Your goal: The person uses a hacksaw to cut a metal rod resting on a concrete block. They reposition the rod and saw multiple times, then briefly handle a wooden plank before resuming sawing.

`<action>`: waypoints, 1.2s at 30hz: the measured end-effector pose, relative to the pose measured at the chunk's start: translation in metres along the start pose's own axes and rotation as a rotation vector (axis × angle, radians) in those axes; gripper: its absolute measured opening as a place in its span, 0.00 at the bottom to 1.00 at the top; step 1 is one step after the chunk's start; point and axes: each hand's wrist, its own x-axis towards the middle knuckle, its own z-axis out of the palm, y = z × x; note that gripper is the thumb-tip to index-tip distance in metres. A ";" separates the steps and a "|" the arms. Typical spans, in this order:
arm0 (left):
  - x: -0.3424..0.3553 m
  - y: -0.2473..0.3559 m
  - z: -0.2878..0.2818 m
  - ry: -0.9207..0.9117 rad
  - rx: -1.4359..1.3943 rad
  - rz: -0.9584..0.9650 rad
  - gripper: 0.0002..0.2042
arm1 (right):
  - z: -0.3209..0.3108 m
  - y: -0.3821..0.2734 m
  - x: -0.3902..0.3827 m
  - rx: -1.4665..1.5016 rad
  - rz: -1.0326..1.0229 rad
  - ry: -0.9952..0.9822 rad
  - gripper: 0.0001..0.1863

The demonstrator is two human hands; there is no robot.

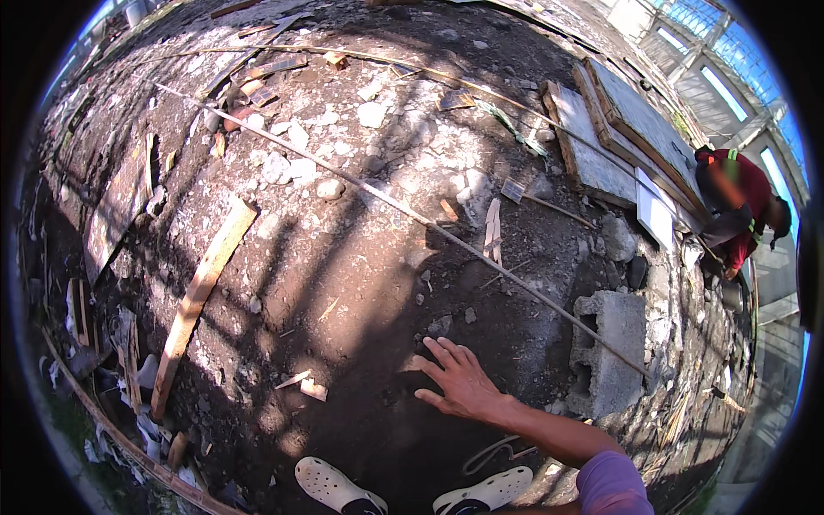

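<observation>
My right hand [457, 376] reaches in from the lower right below a purple sleeve, palm down over the dirt with its fingers spread. Nothing is in it. A long thin rod [378, 190] slants across the ground beyond it, apart from the fingers. To the right of the hand lies a hollow concrete block [620, 339], with the rod's near end across it. A small wood offcut [314, 390] lies to the left of the hand. My left hand is out of view.
A wooden plank [199, 300] lies at the left. Stacked framed panels [631, 129] rest at the upper right, where a person in red [760, 197] bends down. Stones [372, 114] and wood scraps litter the dirt. My feet in pale clogs [333, 483] stand at the bottom.
</observation>
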 end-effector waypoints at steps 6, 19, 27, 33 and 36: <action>-0.007 -0.081 0.015 -0.061 -0.255 -0.214 0.53 | -0.006 -0.006 0.003 0.026 0.005 -0.006 0.33; -0.042 -0.100 -0.013 -0.394 -0.855 -0.425 0.61 | -0.035 -0.007 0.041 -0.030 -0.071 -0.033 0.28; -0.086 -0.073 -0.013 -0.008 -0.305 -0.297 0.54 | -0.059 -0.114 0.143 -0.056 -0.416 -0.015 0.29; -0.085 -0.060 -0.023 -0.028 -0.178 -0.356 0.53 | -0.015 -0.202 0.230 -0.099 -0.602 -0.064 0.30; -0.082 -0.061 -0.024 -0.050 -0.178 -0.347 0.52 | 0.012 -0.226 0.325 -0.102 -0.552 -0.044 0.31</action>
